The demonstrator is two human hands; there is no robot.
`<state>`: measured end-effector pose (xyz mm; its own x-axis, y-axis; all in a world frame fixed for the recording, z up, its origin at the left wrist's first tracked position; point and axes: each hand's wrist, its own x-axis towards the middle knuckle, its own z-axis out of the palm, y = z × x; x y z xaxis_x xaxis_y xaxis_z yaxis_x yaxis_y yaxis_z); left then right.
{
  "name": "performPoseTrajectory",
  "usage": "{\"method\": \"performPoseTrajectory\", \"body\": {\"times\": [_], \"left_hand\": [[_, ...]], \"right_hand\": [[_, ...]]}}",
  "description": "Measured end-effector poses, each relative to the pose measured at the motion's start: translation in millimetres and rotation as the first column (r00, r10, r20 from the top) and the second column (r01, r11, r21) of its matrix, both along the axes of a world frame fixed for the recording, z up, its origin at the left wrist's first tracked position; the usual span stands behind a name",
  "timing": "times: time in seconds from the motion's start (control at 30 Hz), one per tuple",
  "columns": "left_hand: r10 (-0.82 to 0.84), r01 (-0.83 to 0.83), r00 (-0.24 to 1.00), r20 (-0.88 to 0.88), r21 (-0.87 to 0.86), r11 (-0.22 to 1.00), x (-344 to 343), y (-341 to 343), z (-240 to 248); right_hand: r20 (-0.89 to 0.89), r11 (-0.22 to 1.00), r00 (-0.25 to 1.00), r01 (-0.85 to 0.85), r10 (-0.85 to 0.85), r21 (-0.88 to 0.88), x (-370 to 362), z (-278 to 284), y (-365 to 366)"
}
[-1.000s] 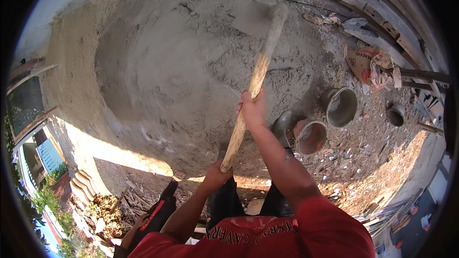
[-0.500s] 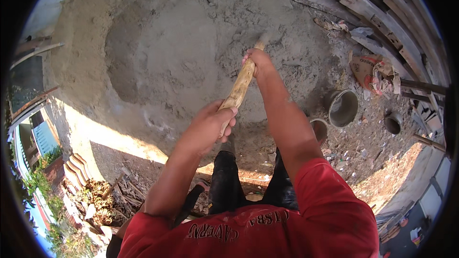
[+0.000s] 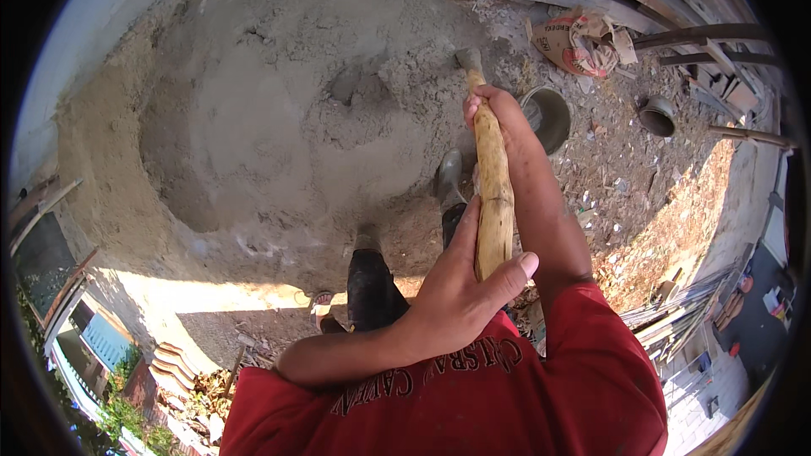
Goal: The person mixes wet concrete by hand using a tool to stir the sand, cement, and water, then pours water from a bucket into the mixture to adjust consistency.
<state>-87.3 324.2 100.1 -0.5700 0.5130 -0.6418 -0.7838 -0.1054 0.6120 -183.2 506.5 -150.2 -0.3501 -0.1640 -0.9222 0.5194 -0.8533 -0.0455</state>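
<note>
A pale, knotty wooden handle (image 3: 492, 177) slants up from my body to a grey, mortar-caked tool head (image 3: 469, 59). The head's full shape is hard to make out. My right hand (image 3: 498, 110) is wrapped round the handle close to the head. Lower down, my left hand (image 3: 460, 291) holds the handle's butt end loosely, its thumb sticking out and its fingers lying along the side. Wet grey mortar (image 3: 253, 135) spreads in a broad, shallow bed to the left of the tool, with a small dug hollow and lumps near its middle.
My boots (image 3: 450, 177) stand at the mortar's near edge. A bucket (image 3: 547, 118) is close beside my right forearm, a smaller pot (image 3: 656, 116) farther right. A torn paper sack (image 3: 574, 42) and timber planks (image 3: 591, 0) lie beyond. Another person's sandalled foot (image 3: 321, 306) is behind my left leg.
The tool head has come out of the mortar and swung to the right. Both hands have moved right with the handle, and my left hand has loosened, its thumb now spread.
</note>
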Motion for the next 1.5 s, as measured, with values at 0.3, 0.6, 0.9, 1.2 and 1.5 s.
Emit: {"method": "performPoseTrajectory", "body": {"times": [0.3,0.6,0.9,1.2,1.5], "left_hand": [[-0.482,0.382,0.845,-0.231,-0.372,0.846,58,-11,-86],[-0.952,0.497,0.307,-0.01,-0.851,0.17,117,9,-291],[-0.794,0.428,0.57,-0.211,-0.749,0.506,109,32,-198],[-0.735,0.284,0.632,-0.246,-0.809,0.515,38,-17,-70],[-0.548,0.25,0.829,-0.111,-0.803,0.541,-97,36,-50]], "right_hand": [[0.096,0.786,0.995,-0.061,0.002,0.615,93,-11,102],[0.094,0.764,0.931,0.227,-0.351,0.604,175,-133,135],[-0.16,0.725,0.92,0.382,-0.359,0.573,173,-4,133],[-0.266,0.852,0.953,0.257,-0.146,0.455,53,96,72],[-0.221,0.917,0.936,-0.186,0.275,0.353,-169,52,66]]}}
